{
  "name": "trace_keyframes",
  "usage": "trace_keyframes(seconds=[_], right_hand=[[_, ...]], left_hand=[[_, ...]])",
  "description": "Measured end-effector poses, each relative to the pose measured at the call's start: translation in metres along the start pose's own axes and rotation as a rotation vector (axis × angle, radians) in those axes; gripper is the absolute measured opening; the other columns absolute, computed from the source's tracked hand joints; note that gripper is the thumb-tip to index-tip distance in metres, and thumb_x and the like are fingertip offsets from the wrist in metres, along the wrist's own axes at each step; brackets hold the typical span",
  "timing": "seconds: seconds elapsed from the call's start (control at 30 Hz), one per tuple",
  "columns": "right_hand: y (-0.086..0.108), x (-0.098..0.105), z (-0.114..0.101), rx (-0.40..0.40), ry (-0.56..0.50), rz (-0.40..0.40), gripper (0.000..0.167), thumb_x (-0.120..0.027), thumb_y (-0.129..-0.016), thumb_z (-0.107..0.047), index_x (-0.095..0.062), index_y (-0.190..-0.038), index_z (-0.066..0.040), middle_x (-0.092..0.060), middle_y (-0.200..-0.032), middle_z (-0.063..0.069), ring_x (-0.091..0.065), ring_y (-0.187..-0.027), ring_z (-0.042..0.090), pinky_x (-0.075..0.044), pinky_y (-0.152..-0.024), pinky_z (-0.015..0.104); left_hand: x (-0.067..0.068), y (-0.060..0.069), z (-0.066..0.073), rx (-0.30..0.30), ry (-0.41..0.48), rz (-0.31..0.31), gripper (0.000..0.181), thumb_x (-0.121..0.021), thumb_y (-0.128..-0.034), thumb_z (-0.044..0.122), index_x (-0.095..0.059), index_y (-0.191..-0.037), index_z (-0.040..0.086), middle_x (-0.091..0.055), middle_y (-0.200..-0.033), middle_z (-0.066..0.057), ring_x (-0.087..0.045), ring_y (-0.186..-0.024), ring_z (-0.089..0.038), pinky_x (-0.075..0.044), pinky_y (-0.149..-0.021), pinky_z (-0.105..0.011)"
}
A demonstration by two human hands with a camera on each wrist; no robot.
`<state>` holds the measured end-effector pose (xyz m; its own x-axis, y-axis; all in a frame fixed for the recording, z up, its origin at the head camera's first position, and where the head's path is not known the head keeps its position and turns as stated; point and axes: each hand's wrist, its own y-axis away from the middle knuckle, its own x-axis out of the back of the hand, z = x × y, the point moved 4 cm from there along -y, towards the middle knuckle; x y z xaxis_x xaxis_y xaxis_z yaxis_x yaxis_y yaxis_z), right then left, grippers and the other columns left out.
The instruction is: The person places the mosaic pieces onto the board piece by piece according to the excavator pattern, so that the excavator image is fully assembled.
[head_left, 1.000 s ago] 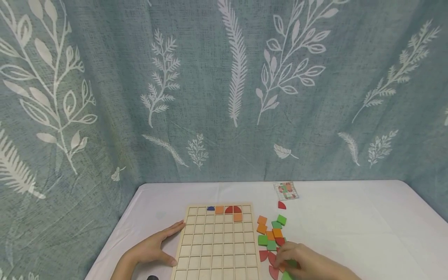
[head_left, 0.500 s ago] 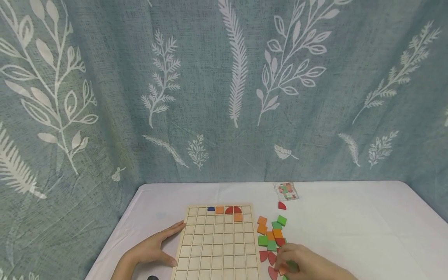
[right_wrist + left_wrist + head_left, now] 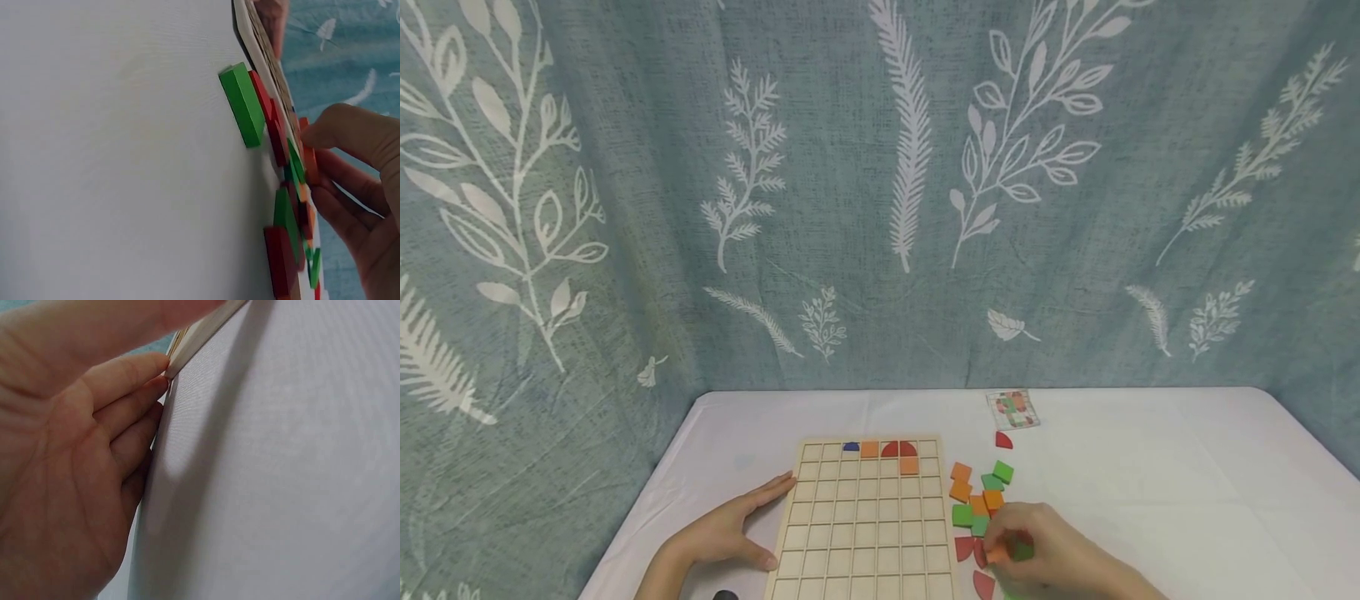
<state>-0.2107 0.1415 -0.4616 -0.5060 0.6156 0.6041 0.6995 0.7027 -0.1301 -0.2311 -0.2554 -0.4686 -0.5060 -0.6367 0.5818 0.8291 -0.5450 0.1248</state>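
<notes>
The wooden grid board (image 3: 868,533) lies in the lower middle of the head view. Along its far rows sit a blue half-round piece (image 3: 852,447), orange square tiles (image 3: 909,465) and two red quarter-round pieces (image 3: 891,450). My left hand (image 3: 722,527) touches the board's left edge with fingers and thumb spread. Right of the board, my right hand (image 3: 1052,546) pinches an orange tile (image 3: 309,156) between thumb and fingers, lifted above the loose pieces. Part of the pile is hidden under that hand.
Loose green tiles (image 3: 962,516), orange tiles (image 3: 961,490) and red quarter-rounds (image 3: 983,585) lie right of the board. A printed pattern card (image 3: 1013,408) rests farther back. A small black object (image 3: 726,595) is at the front edge of the view. A leaf-patterned curtain (image 3: 850,208) hangs behind.
My right hand has picked the orange tile up from the pile and risen slightly with it. My left hand stays at the board's edge.
</notes>
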Motion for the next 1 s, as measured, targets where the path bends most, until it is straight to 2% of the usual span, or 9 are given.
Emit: trace_keyframes(seconds=[0.13,0.27,0.33,0.4,0.57,0.67,0.73,0.83,1.0], right_hand=[[-0.014,-0.003,-0.001,0.086,0.058,0.068,0.016,-0.069,-0.08,-0.009,-0.065,-0.089,-0.021,-0.063,-0.084,-0.013,-0.052,-0.072,0.002,-0.048,-0.062,0.02],[-0.032,-0.007,-0.003,0.138,0.112,0.141,0.02,-0.071,-0.077,-0.006,-0.065,-0.088,-0.021,-0.065,-0.088,-0.013,-0.056,-0.079,0.001,-0.049,-0.071,0.022],[-0.042,-0.01,-0.004,0.15,0.129,0.174,0.021,-0.072,-0.075,-0.006,-0.065,-0.088,-0.021,-0.066,-0.089,-0.014,-0.057,-0.082,0.001,-0.048,-0.075,0.023],[-0.052,-0.013,-0.003,0.164,0.142,0.207,0.02,-0.072,-0.076,-0.006,-0.065,-0.087,-0.02,-0.066,-0.09,-0.013,-0.057,-0.082,0.002,-0.049,-0.074,0.024],[-0.078,-0.02,-0.004,0.194,0.183,0.269,0.011,-0.072,-0.079,-0.009,-0.066,-0.085,-0.016,-0.066,-0.086,-0.01,-0.057,-0.076,0.003,-0.05,-0.065,0.022],[-0.091,-0.024,-0.005,0.186,0.246,0.26,0.006,-0.071,-0.079,-0.011,-0.068,-0.083,-0.014,-0.066,-0.084,-0.008,-0.057,-0.077,0.003,-0.049,-0.066,0.021],[-0.097,-0.027,-0.005,0.173,0.3,0.236,0.003,-0.071,-0.08,-0.013,-0.069,-0.082,-0.013,-0.067,-0.083,-0.008,-0.058,-0.078,0.003,-0.049,-0.068,0.021],[-0.104,-0.03,-0.004,0.151,0.385,0.197,0.004,-0.07,-0.082,-0.016,-0.07,-0.081,-0.012,-0.067,-0.083,-0.008,-0.059,-0.081,0.004,-0.048,-0.073,0.022],[-0.111,-0.03,-0.004,0.152,0.447,0.167,0.003,-0.07,-0.081,-0.012,-0.071,-0.083,-0.01,-0.068,-0.086,-0.003,-0.062,-0.084,0.01,-0.049,-0.075,0.025]], left_hand=[[0.0,0.001,-0.001,-0.003,0.019,0.001,0.097,-0.08,-0.0657,0.028,-0.029,-0.146,0.012,-0.019,-0.152,-0.016,-0.012,-0.139,-0.028,-0.018,-0.099,-0.012],[-0.001,0.002,0.0,-0.017,0.03,-0.001,0.096,-0.08,-0.0664,0.029,-0.029,-0.146,0.012,-0.019,-0.152,-0.016,-0.012,-0.136,-0.006,-0.017,-0.097,-0.009],[-0.001,0.002,0.0,-0.022,0.032,-0.002,0.096,-0.08,-0.0663,0.029,-0.028,-0.146,0.011,-0.019,-0.152,-0.016,-0.012,-0.135,-0.002,-0.017,-0.098,-0.009],[-0.001,0.002,0.001,-0.021,0.032,-0.002,0.096,-0.08,-0.0662,0.028,-0.028,-0.146,0.011,-0.019,-0.152,-0.017,-0.012,-0.137,-0.008,-0.016,-0.098,-0.009],[-0.002,0.002,0.001,-0.013,0.014,0.003,0.097,-0.08,-0.0655,0.029,-0.029,-0.145,0.009,-0.019,-0.152,-0.017,-0.012,-0.137,-0.043,-0.017,-0.098,-0.01],[-0.002,0.001,0.001,-0.008,0.004,0.004,0.098,-0.08,-0.065,0.028,-0.028,-0.145,0.008,-0.019,-0.151,-0.018,-0.011,-0.135,-0.047,-0.019,-0.105,-0.023],[-0.002,0.0,0.001,-0.007,0.007,0.003,0.099,-0.081,-0.0643,0.027,-0.028,-0.145,0.007,-0.019,-0.151,-0.019,-0.011,-0.135,-0.049,-0.019,-0.109,-0.041],[-0.002,-0.001,0.002,-0.009,0.025,0.006,0.1,-0.082,-0.063,0.025,-0.028,-0.145,0.004,-0.018,-0.151,-0.022,-0.009,-0.134,-0.05,-0.013,-0.103,-0.064],[-0.002,-0.001,0.001,-0.014,0.044,0.004,0.1,-0.082,-0.0626,0.023,-0.028,-0.144,0.003,-0.017,-0.15,-0.023,-0.008,-0.134,-0.051,-0.009,-0.099,-0.069]])
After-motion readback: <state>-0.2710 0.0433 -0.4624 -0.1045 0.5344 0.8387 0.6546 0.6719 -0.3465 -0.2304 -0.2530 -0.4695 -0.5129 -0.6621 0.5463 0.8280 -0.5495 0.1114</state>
